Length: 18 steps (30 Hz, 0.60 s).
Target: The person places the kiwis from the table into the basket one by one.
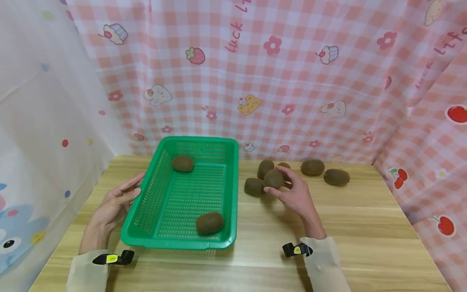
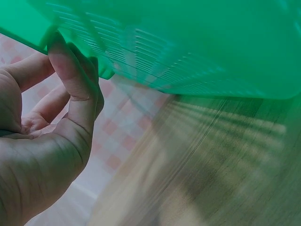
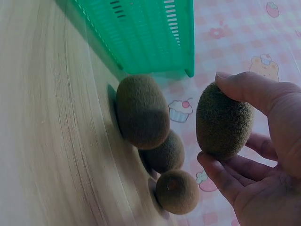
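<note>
Kiwis: two lying in the green basket [image 1: 222, 194] already, five waiting on the wooden table [image 1: 365, 227]. Left hand [image 1: 116, 200] pinching the basket's rim. Right hand [image 1: 297, 194] gripping one kiwi [image 1: 273, 178] with curled fingers, lifting it above the pile beside the basket.

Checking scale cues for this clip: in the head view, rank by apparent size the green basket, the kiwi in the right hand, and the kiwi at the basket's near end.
1. Green basket, by far the largest.
2. Kiwi at the basket's near end.
3. Kiwi in the right hand.
The two kiwis look close; the basket one lies nearer the camera, so their order is unsure.
</note>
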{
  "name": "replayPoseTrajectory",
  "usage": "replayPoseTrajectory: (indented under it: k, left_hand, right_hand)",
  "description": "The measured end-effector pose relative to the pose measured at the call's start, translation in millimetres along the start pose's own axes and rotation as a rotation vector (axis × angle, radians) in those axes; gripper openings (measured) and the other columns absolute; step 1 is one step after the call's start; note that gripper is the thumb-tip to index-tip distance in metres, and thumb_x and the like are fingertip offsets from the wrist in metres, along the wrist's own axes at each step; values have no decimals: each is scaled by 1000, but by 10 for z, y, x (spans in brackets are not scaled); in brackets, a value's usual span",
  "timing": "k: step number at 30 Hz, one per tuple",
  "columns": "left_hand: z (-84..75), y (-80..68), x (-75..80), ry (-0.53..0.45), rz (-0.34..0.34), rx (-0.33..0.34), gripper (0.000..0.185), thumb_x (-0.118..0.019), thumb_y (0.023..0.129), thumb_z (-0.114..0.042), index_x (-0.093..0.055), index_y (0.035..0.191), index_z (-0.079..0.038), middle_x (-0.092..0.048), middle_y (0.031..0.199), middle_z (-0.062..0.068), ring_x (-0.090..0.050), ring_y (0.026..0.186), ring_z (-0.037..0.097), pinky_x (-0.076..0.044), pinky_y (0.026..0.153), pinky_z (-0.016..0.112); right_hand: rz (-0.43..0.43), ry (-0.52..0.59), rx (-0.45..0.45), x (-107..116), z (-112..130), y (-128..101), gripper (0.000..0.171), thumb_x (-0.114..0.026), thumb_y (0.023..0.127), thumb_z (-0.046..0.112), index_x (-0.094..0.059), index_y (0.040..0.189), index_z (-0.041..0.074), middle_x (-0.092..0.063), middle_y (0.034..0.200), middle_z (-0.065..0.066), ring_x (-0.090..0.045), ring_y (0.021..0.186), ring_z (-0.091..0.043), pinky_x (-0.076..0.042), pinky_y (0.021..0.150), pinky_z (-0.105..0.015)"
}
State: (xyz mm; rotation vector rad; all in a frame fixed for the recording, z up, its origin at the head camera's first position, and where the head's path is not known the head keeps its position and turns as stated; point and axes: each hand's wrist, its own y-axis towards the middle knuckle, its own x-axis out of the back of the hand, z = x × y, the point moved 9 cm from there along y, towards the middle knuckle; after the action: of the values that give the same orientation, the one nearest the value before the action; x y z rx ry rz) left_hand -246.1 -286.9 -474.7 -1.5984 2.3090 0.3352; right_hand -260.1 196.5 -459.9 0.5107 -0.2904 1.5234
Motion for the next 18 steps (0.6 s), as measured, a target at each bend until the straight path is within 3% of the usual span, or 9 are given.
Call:
replayPoseTrajectory:
  k: [18]
  left_hand:
    - [6,10,-4,8,27,-17,52,-41,107,6,-41,157,-7,-69,132,-3,-73,107,11,-63,85,25]
  right_hand:
    - [38,48,33,-213,224,-22,71,-88,84,31,-56,146,19,-66,131,-8,-64,124,-25,-55,108,-42]
